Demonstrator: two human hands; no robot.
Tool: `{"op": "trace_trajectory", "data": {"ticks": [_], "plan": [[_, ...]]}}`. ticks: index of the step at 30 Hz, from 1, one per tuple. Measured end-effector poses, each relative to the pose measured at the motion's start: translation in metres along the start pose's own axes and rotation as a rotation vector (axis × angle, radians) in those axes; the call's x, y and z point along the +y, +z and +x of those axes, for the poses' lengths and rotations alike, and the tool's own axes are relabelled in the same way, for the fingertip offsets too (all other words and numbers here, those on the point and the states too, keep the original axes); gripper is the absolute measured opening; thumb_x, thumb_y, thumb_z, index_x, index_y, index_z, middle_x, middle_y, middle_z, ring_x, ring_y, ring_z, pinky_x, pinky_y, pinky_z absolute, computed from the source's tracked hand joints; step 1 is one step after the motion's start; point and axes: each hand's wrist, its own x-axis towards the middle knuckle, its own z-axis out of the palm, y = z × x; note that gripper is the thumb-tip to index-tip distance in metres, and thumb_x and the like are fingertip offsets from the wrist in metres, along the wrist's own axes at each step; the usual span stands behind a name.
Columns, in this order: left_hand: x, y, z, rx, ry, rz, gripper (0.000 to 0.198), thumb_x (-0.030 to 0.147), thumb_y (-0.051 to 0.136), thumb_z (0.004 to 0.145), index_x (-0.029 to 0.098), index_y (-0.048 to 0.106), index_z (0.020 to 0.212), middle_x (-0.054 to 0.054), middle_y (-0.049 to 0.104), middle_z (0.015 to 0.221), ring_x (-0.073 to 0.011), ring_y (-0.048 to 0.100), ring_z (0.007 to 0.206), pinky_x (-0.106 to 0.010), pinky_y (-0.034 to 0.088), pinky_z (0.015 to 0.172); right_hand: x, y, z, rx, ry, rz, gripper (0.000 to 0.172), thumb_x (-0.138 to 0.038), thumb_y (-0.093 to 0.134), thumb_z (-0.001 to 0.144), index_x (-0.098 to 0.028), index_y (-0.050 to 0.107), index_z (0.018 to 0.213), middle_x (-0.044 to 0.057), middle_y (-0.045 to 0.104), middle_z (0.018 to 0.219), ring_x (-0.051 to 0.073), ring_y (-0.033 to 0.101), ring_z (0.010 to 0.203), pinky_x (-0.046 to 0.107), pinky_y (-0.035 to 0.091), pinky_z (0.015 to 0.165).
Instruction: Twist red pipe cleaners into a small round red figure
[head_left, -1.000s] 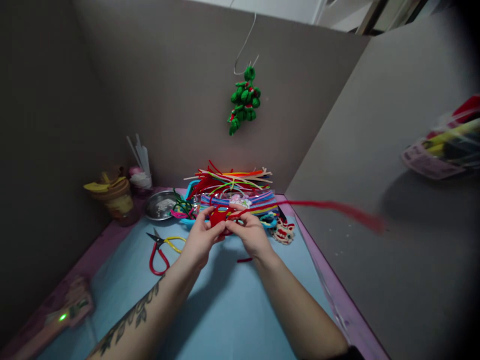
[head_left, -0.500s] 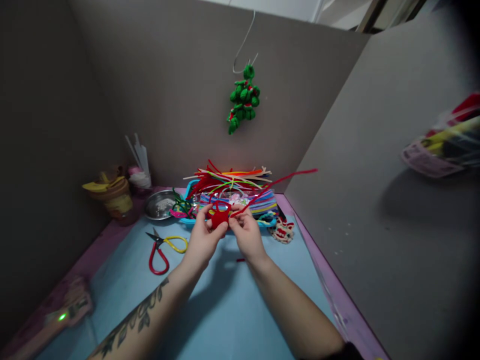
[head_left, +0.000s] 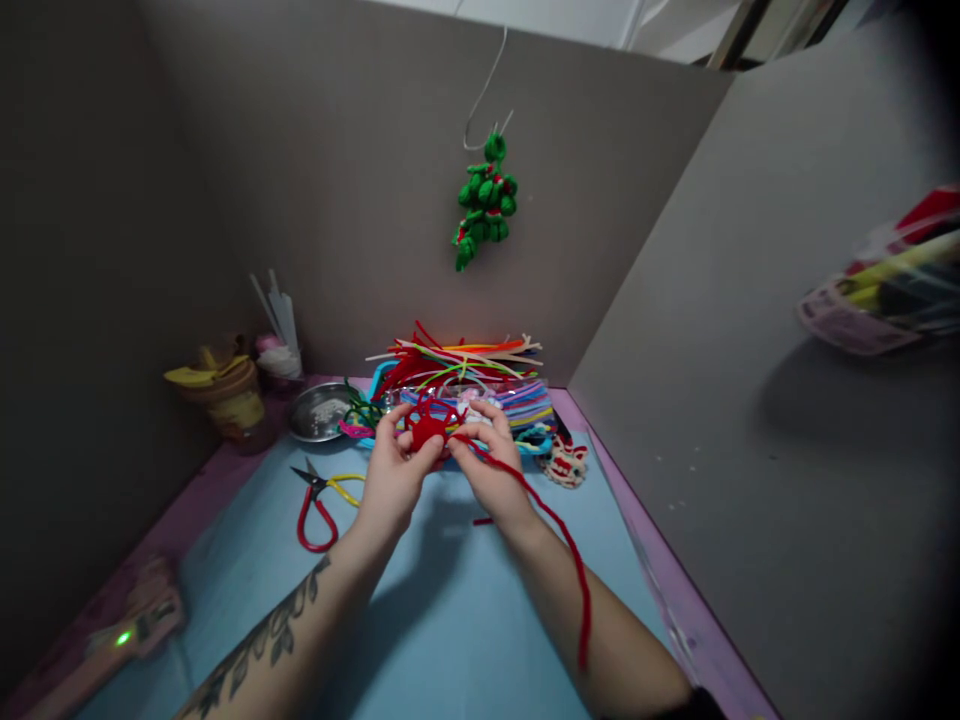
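My left hand point(head_left: 393, 468) is closed round a small red pipe-cleaner piece point(head_left: 429, 430), rounded, with loose loops along its top. A long fuzzy red pipe cleaner point(head_left: 559, 522) runs from that piece, pinched near its base by my right hand point(head_left: 492, 462). Its free length curves down over my right forearm. Both hands are raised in front of a blue tray point(head_left: 382, 375) heaped with pipe cleaners. Beneath them on the blue mat lies a short red offcut point(head_left: 483, 521). Red-and-yellow-handled scissors point(head_left: 318, 500) rest spread, left of my left wrist.
A metal bowl point(head_left: 315, 412) with small pale bits and a flowerpot point(head_left: 234, 400) of tools stand at the left. A pink glue gun point(head_left: 142, 625) with a green light sits nearer. Right of the tray lies a knitted-looking face ornament point(head_left: 564, 463). A green ornament point(head_left: 487, 200) hangs on the wall.
The long red pipe cleaner has swung from pointing up and right to hanging down across my right forearm. Both hands and the red piece have shifted slightly left.
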Motion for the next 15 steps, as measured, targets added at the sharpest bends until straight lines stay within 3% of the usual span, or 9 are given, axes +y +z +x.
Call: {"op": "trace_trajectory", "data": {"ticks": [5, 11, 15], "plan": [[-0.003, -0.001, 0.0, -0.037, 0.056, 0.091, 0.074, 0.028, 0.078, 0.066, 0.018, 0.038, 0.128, -0.004, 0.071, 0.082, -0.0164, 0.067, 0.069, -0.027, 0.053, 0.066, 0.006, 0.007, -0.001, -0.008, 0.054, 0.108, 0.009, -0.03, 0.066, 0.078, -0.022, 0.068, 0.077, 0.007, 0.059, 0.12, 0.024, 0.054, 0.115, 0.039, 0.038, 0.105], [0.002, -0.004, 0.002, -0.074, 0.052, 0.159, 0.082, 0.031, 0.077, 0.068, 0.017, 0.034, 0.137, -0.003, 0.067, 0.083, -0.0156, 0.065, 0.07, -0.025, 0.052, 0.061, 0.011, 0.011, -0.003, -0.047, 0.083, 0.109, 0.016, -0.034, 0.063, 0.079, -0.019, 0.066, 0.074, 0.011, 0.059, 0.123, 0.026, 0.056, 0.115, 0.04, 0.042, 0.101], [0.01, -0.008, 0.003, -0.05, 0.006, 0.234, 0.084, 0.037, 0.078, 0.066, 0.023, 0.037, 0.138, -0.008, 0.062, 0.108, -0.0167, 0.065, 0.077, -0.027, 0.055, 0.059, 0.019, 0.014, -0.002, 0.04, 0.063, 0.063, 0.016, -0.034, 0.061, 0.08, -0.019, 0.068, 0.08, 0.01, 0.062, 0.12, 0.026, 0.053, 0.121, 0.04, 0.037, 0.107]]}}
